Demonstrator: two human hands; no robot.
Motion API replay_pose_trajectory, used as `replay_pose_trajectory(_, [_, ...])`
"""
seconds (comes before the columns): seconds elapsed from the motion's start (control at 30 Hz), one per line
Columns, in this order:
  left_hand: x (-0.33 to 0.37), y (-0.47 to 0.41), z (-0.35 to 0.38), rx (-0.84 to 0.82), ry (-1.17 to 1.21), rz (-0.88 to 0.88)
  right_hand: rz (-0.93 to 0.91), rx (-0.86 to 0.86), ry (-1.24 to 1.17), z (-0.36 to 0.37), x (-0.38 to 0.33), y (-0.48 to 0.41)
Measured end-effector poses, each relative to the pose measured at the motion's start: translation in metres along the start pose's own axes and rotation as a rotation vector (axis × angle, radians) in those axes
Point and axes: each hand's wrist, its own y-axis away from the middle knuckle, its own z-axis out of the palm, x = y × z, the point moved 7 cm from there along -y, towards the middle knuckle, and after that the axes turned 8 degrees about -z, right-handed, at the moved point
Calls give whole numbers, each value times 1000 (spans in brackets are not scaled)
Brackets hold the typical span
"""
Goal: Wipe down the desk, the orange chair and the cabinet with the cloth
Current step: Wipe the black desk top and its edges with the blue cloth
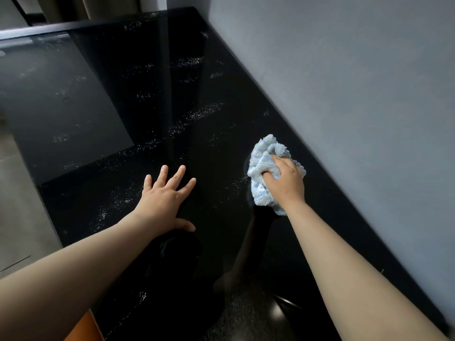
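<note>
Clearly the right grip [285,179] is clamped on the cloth [261,158]: its fingers curl into the folds and press the bunched fabric down onto the glossy black surface [221,82]. The cloth is a fluffy wad of pale blue and white, crumpled rather than spread flat. It sits close to the grey wall [344,82], which runs along the surface's edge just beyond the cloth on the person's right.

To the left of the cloth, and well apart from it, the left grip [162,200] lies spread out. Its fingers are straight and splayed, its palm is flat on the surface, and it holds nothing.

Bands of white specks [197,114] streak the surface beyond the cloth and to its left, some reaching between the cloth and the left grip. A small scatter lies just beside the cloth's left edge. Nearer the person than the cloth, the shine of the surface darkly mirrors the right forearm [344,267].

Far to the left of the cloth, past the surface's edge, grey floor [17,193] shows. Nearer the person and also far left of the cloth, an orange edge [85,326] shows at the surface's near side; whether it is the chair cannot be told.
</note>
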Motion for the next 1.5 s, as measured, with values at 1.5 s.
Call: replay_pose_trajectory(1.5, [-131,51,16,15,-7,-73,-8,-21,-13,63,-106,134])
